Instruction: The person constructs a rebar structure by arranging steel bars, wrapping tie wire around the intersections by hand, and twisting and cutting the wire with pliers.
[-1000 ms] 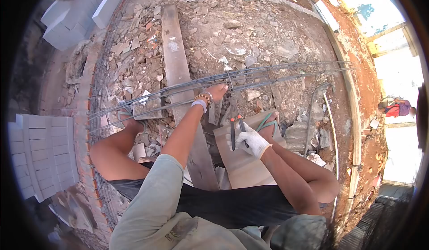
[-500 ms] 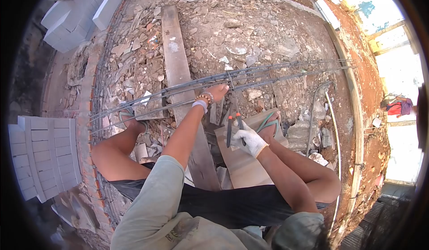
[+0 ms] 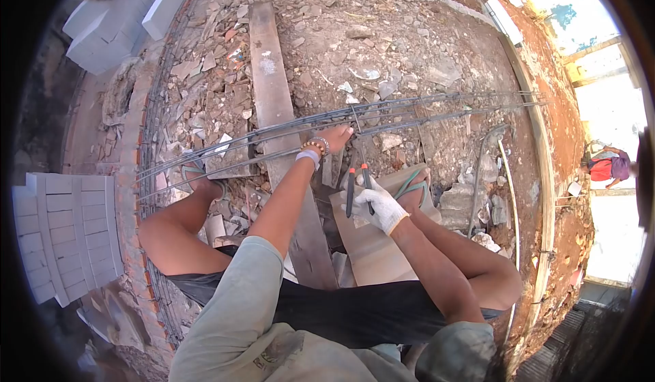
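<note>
A bundle of long steel rebar [image 3: 273, 134] runs across in front of me above the rubble. My left hand [image 3: 336, 138], bare with bracelets at the wrist, is closed around the lower bar; its fingertips are beside a thin steel cross-piece [image 3: 355, 117]. In my right hand [image 3: 382, 204], which wears a white glove, are pincers [image 3: 351, 194] with black and orange handles. Their handles stand apart, with the head pointing toward the bars just below my left fingers. The jaws are too small to make out.
A wooden plank [image 3: 273, 89] lies under the bars between my feet. A flat board [image 3: 375, 245] is under my right foot. Pale blocks [image 3: 65, 232] are stacked at left. A timber edge [image 3: 544, 198] borders the right, with another person [image 3: 614, 167] beyond.
My left hand has shifted very slightly right along the bars. The pincers remain in my right hand, their handles a little higher. The person at far right has changed posture.
</note>
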The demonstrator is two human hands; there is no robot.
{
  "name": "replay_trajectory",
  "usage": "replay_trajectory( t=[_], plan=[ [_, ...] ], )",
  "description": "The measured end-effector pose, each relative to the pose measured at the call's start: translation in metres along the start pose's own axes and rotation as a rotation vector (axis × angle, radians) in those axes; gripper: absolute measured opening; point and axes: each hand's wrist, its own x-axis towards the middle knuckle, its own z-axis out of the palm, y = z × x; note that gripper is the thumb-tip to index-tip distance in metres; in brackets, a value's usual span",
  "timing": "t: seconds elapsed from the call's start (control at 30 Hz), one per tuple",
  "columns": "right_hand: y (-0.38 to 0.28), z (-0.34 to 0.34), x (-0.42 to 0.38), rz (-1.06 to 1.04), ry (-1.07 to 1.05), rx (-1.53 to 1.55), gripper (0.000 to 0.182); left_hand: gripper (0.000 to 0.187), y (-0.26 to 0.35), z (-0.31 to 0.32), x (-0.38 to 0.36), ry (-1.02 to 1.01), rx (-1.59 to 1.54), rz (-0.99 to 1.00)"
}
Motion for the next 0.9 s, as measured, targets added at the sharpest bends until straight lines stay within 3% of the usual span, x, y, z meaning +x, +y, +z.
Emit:
replay_trajectory(
  t=[0.4,0.9],
  plan=[
    [0.007,0.007,0.003,-0.009,0.031,0.004,0.058,0.055,-0.006,0.005,0.003,0.019,0.014,0.010],
    [0.015,-0.004,0.012,-0.036,0.090,-0.242,0.049,0.055,-0.008,0.006,0.006,0.005,0.013,0.000]
  ],
)
